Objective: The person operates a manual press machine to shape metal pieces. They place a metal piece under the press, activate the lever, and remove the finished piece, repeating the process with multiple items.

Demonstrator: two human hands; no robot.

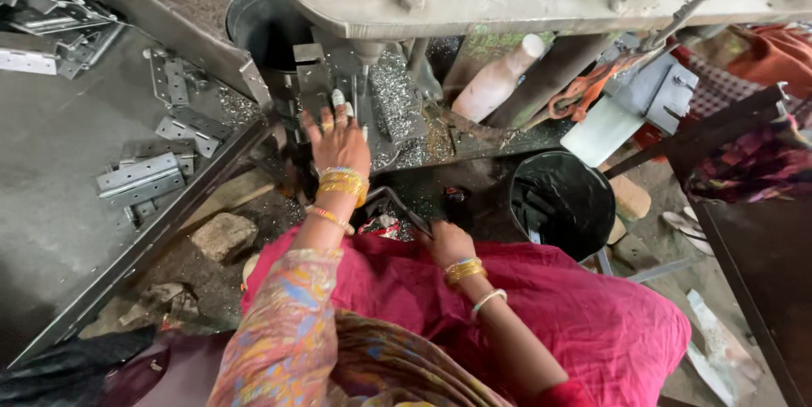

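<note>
Left hand [338,138] flat, fingers spread, pressing small grey metal hinge plate [315,85] on press bed at 12 o'clock. Right hand [447,242] clenched around dark metal lever [397,204] at centre. Black plastic bucket [562,202] at 3 o'clock.

A black bucket [562,204] stands at centre right, a white bottle [495,81] above it, loose metal hinges [139,180] lying left.

The left hand [338,140] wore rings on the fingers and a stack of gold bangles at the wrist, with one thinner bangle further up the forearm. The right hand [447,242] carried gold bangles too — and a pale one behind them. A patterned sleeve in orange, pink and blue covered the left arm; bright pink cloth draped the lap.
</note>
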